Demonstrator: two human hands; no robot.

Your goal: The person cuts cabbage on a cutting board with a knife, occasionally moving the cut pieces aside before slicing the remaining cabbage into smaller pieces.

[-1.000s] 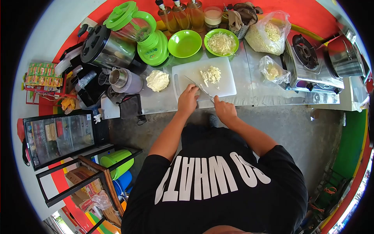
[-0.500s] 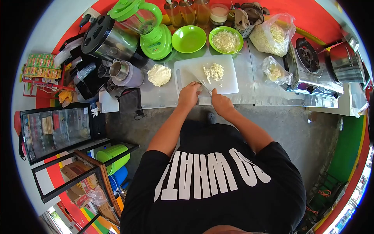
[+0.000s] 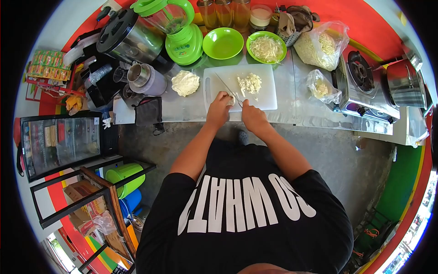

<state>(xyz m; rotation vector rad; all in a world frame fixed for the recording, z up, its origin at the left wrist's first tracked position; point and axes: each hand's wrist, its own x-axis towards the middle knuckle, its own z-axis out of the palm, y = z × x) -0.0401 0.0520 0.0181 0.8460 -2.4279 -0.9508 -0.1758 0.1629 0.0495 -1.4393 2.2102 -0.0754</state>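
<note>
- Pale cabbage wedge (image 3: 231, 101) lay on the white rectangular plastic cutting board (image 3: 267, 96), at its near edge, pinned under the curled left hand (image 3: 219, 108), likely so it would not slip.
- Right hand (image 3: 252, 116) gripped the handle of a thin steel knife (image 3: 226, 88), its blade angled across the board.
- Fine pale shreds (image 3: 250, 83) sat heaped mid-board, on the right of the blade.

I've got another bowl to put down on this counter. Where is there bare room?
Bare steel lies between the cutting board and the small bag, running to the counter's near edge. A smaller patch sits below the cabbage wedge. The back row by the green plates and blender is crowded.
</note>
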